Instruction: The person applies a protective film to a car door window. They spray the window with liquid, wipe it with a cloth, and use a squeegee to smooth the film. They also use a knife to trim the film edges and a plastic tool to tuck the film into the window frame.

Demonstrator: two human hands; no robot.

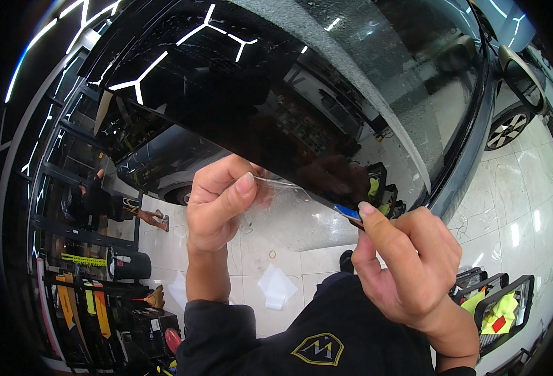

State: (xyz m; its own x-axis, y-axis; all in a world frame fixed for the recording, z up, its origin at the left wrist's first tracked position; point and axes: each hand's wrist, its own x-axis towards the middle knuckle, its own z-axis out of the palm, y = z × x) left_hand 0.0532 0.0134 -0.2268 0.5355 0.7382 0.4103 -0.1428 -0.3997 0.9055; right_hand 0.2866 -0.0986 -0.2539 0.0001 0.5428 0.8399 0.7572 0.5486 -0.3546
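A glossy dark film sheet (pixel 245 119) covers much of a car window, with bright ceiling lights mirrored in it. Along its lower edge, my left hand (pixel 217 207) pinches a strip of clear film (pixel 283 188) between thumb and fingers. The strip stretches rightward and hangs below the edge. My right hand (pixel 408 263) grips a small flat tool with a blue end (pixel 346 212), thumb on top. Its tip meets the dark sheet's lower edge; whether it is a blade I cannot tell. Wet droplets show on the uncovered glass (pixel 408 69).
A side mirror (pixel 522 78) juts out at the upper right, above a wheel (pixel 505 133). Black mesh baskets (pixel 508 313) with yellow cloths stand at lower right. White sheets (pixel 276 287) lie on the tiled floor. At left are a black bucket (pixel 129 264) and a person (pixel 107 200).
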